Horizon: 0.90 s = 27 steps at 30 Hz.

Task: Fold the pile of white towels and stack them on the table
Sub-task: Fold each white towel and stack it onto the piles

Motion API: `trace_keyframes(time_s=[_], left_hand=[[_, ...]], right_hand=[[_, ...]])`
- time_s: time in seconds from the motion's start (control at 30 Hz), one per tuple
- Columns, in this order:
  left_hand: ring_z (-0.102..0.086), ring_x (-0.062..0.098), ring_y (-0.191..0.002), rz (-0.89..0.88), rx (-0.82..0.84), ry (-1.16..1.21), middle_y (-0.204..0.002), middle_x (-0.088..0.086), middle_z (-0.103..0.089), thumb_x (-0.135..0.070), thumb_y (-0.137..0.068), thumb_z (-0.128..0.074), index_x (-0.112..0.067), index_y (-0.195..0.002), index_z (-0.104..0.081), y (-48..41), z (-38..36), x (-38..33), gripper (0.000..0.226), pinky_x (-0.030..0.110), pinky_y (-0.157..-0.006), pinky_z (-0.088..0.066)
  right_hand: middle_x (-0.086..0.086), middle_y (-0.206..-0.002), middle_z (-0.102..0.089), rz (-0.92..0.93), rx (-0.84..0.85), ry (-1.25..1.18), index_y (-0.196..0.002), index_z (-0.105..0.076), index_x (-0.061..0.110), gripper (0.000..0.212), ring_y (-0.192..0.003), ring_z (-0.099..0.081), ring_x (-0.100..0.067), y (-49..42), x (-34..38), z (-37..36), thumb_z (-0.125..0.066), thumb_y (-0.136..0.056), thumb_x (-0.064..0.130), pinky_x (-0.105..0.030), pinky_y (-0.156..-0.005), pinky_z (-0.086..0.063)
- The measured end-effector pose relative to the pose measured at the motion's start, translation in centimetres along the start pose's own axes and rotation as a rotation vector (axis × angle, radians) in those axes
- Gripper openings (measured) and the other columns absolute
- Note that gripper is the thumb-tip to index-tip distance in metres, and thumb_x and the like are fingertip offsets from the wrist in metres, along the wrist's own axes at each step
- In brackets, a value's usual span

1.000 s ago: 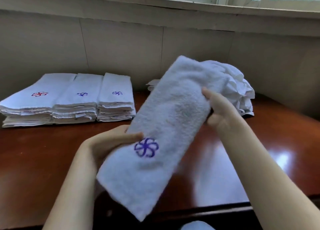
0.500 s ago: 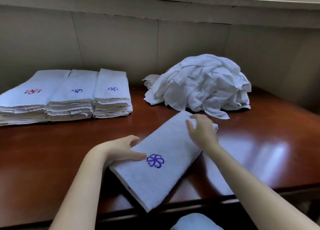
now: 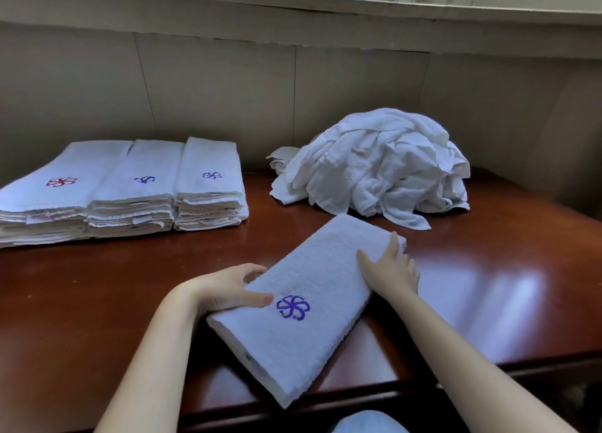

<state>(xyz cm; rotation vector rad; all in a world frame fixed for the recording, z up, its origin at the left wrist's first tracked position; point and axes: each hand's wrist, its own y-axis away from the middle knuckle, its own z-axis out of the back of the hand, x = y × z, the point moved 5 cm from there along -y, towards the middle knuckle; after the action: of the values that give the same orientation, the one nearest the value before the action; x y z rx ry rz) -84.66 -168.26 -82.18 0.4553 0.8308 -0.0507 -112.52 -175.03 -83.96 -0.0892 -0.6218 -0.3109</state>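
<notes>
A folded white towel (image 3: 312, 289) with a purple pinwheel mark lies slanted on the brown table (image 3: 97, 302) near the front edge. My left hand (image 3: 224, 287) grips its left long edge, thumb on top beside the mark. My right hand (image 3: 391, 266) lies flat on its far right end, fingers spread. A heap of unfolded white towels (image 3: 374, 169) sits at the back right. Three stacks of folded towels (image 3: 130, 188) stand side by side at the back left.
The table backs onto a beige panelled wall (image 3: 228, 90) under a window sill. The table's front edge (image 3: 423, 387) runs just below the folded towel. A pale blue knee (image 3: 368, 423) shows at the bottom.
The folded towel, held up in the air a second ago, has come down flat on the table. Both hands have stayed on it and shifted little in the last half second.
</notes>
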Motion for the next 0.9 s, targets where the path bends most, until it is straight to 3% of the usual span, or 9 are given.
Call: trace_keyframes(time_s=[0.1, 0.2, 0.4, 0.53, 0.6, 0.67, 0.73, 0.83, 0.9], left_hand=[[-0.045, 0.01, -0.126, -0.009, -0.021, 0.002, -0.145, -0.003, -0.042, -0.033, -0.084, -0.071, -0.02, -0.146, -0.033, 0.3, -0.1, -0.3, 0.074, 0.026, -0.108, -0.034], [-0.045, 0.009, -0.125, -0.031, -0.082, 0.028, -0.144, -0.005, -0.042, -0.032, -0.085, -0.071, -0.022, -0.145, -0.033, 1.0, 0.1, -0.2, 0.072, 0.024, -0.106, -0.035], [-0.053, 0.004, -0.116, -0.112, -0.199, 0.191, -0.133, -0.006, -0.052, -0.016, -0.088, -0.067, -0.031, -0.143, -0.037, 3.5, 2.4, 1.5, 0.064, 0.023, -0.099, -0.045], [-0.055, 0.001, -0.117, -0.157, -0.359, 0.274, -0.129, -0.014, -0.057, -0.013, -0.089, -0.065, -0.04, -0.13, -0.049, 6.4, 5.6, 3.3, 0.052, 0.03, -0.105, -0.043], [-0.051, -0.002, -0.12, -0.18, -0.491, 0.317, -0.129, -0.019, -0.056, -0.015, -0.088, -0.065, -0.043, -0.127, -0.053, 8.3, 8.6, 4.5, 0.049, 0.029, -0.105, -0.042], [-0.052, -0.012, -0.112, -0.194, -0.605, 0.349, -0.122, -0.028, -0.057, -0.018, -0.088, -0.066, -0.047, -0.125, -0.055, 10.4, 12.4, 5.8, 0.048, 0.014, -0.089, -0.047], [-0.052, -0.022, -0.1, -0.197, -0.683, 0.392, -0.113, -0.033, -0.059, -0.015, -0.088, -0.066, -0.044, -0.124, -0.055, 12.0, 17.0, 7.4, 0.048, 0.003, -0.07, -0.045], [-0.064, -0.005, -0.097, -0.196, -0.798, 0.499, -0.111, -0.015, -0.068, -0.009, -0.087, -0.065, -0.034, -0.125, -0.055, 13.5, 25.6, 10.1, 0.046, 0.011, -0.068, -0.051], [-0.071, 0.009, -0.085, -0.171, -0.876, 0.64, -0.1, -0.006, -0.073, -0.01, -0.087, -0.065, -0.025, -0.12, -0.055, 13.1, 31.4, 12.6, 0.038, 0.018, -0.058, -0.054]], right_hand=[[-0.016, -0.139, -0.038, 0.08, 0.016, -0.386, -0.149, -0.008, 0.033, 0.087, -0.124, -0.044, -0.03, 1.6, 1.3, -0.5, -0.064, -0.083, 0.04, -0.038, -0.102, -0.036], [-0.003, -0.129, -0.045, 0.031, 0.065, -0.771, -0.146, -0.019, 0.035, 0.086, -0.108, -0.05, -0.02, 2.5, 2.1, -1.4, -0.071, -0.078, 0.024, -0.037, -0.099, -0.042], [-0.001, -0.127, -0.051, 0.196, 0.198, -0.89, -0.139, -0.039, 0.035, 0.075, -0.111, -0.053, -0.017, 3.0, 7.3, -2.4, -0.062, -0.079, -0.003, -0.037, -0.096, -0.046], [0.0, -0.131, -0.049, 0.409, 0.298, -0.957, -0.139, -0.04, 0.03, 0.073, -0.118, -0.05, -0.015, 3.8, 14.0, -2.8, -0.056, -0.08, -0.012, -0.027, -0.091, -0.045], [0.002, -0.127, -0.051, 0.479, 0.364, -0.961, -0.139, -0.039, 0.029, 0.074, -0.11, -0.055, -0.01, 4.1, 18.5, -3.4, -0.054, -0.08, -0.013, -0.019, -0.082, -0.046], [0.01, -0.116, -0.055, 0.539, 0.441, -0.952, -0.138, -0.039, 0.033, 0.075, -0.094, -0.059, 0.0, 4.0, 24.2, -4.5, -0.053, -0.08, -0.012, -0.012, -0.069, -0.049], [0.008, -0.118, -0.055, 0.582, 0.545, -0.99, -0.133, -0.041, 0.041, 0.074, -0.1, -0.06, -0.007, 3.5, 31.2, -6.1, -0.053, -0.08, -0.01, -0.018, -0.072, -0.052], [0.007, -0.122, -0.049, 0.656, 0.645, -0.992, -0.127, -0.041, 0.048, 0.072, -0.105, -0.055, -0.011, 2.5, 43.0, -9.0, -0.053, -0.081, -0.006, -0.022, -0.07, -0.048], [0.004, -0.128, -0.044, 0.702, 0.651, -0.994, -0.136, -0.037, 0.043, 0.075, -0.106, -0.054, -0.014, 1.3, 50.3, -11.1, -0.053, -0.081, -0.006, -0.024, -0.073, -0.049]])
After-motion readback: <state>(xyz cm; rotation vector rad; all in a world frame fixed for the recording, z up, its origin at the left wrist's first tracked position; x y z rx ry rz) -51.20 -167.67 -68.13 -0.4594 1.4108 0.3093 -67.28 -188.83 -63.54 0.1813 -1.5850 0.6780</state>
